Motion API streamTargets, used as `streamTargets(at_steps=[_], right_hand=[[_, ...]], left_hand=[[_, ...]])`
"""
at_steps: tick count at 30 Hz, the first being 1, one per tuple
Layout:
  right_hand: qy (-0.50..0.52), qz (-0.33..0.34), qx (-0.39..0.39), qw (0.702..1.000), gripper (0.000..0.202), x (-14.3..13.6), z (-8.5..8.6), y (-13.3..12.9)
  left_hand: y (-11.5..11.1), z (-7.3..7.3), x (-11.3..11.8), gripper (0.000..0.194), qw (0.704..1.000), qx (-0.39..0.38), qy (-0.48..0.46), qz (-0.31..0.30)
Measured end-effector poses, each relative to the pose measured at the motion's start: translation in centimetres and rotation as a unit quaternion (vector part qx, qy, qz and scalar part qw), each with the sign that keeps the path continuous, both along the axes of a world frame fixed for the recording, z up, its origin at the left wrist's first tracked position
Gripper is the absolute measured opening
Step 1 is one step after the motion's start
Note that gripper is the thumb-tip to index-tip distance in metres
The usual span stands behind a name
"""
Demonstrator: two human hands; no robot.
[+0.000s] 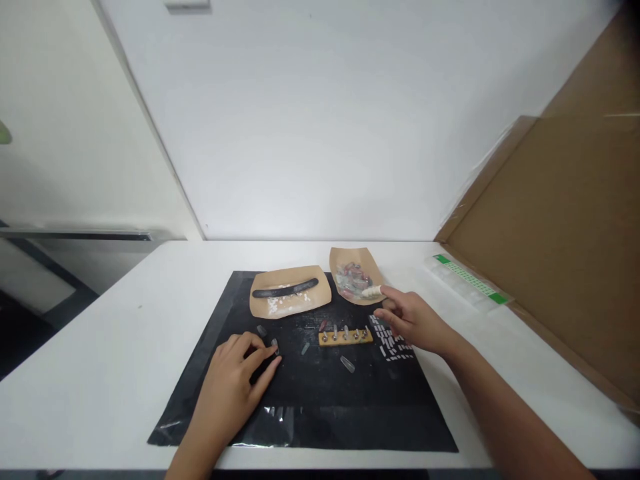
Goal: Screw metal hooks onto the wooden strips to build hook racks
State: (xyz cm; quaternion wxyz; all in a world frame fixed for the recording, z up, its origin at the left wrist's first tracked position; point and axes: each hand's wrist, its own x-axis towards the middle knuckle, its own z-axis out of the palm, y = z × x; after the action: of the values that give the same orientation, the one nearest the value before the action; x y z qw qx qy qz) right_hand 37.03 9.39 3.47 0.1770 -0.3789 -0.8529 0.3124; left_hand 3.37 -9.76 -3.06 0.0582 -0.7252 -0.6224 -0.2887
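My left hand [237, 373] rests on the black mat [325, 427], its fingers closed on a small clear false nail [276, 347]. Another false nail [262, 331] lies just beyond these fingers. My right hand [413, 320] hovers beside the paper tray of false nails [334, 259], index finger stretched toward its near right corner. A white ridged piece [372, 291] covers or extends from that fingertip; I cannot tell which. Between my hands stands a yellow nail stand [346, 338] with several metal-based holders, some bearing clear tips. A clear false nail [347, 364] lies in front of it.
Another paper tray [256, 310] holds a dark curved nail file [285, 289] and white bits. White adhesive tabs [393, 340] lie at the mat's right. A clear plastic case with green strips [467, 277] sits by the cardboard [560, 253] on the right. A white wall rises behind.
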Motion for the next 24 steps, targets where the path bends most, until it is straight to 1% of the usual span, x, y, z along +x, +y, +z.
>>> streamTargets(at_steps=[3,8,14,19,22,24], right_hand=[[-0.007,0.018,0.044,0.999,0.035,-0.1,0.1,0.2],[-0.008,0.024,0.099,0.995,0.040,0.0,-0.4,0.6],[-0.007,0.028,0.097,0.995,0.040,0.0,-0.6,0.7],[-0.004,0.030,0.111,0.993,0.041,-0.1,-0.6,0.6],[0.001,0.027,0.129,0.991,0.040,0.0,-0.8,0.7],[0.007,0.027,0.142,0.989,0.039,0.0,-1.0,0.8]], left_hand=[[0.1,0.0,-0.1,0.013,1.000,0.003,-0.017,-0.004],[0.1,-0.4,-0.3,0.013,0.999,-0.007,-0.034,0.001],[0.1,-0.5,-0.4,0.010,0.999,-0.014,-0.008,0.043],[0.1,-0.5,-0.4,0.009,0.999,-0.008,0.003,0.050],[0.1,-0.1,-0.3,0.011,0.999,0.000,-0.002,0.040],[0.2,0.7,0.0,0.013,1.000,-0.001,-0.017,0.018]])
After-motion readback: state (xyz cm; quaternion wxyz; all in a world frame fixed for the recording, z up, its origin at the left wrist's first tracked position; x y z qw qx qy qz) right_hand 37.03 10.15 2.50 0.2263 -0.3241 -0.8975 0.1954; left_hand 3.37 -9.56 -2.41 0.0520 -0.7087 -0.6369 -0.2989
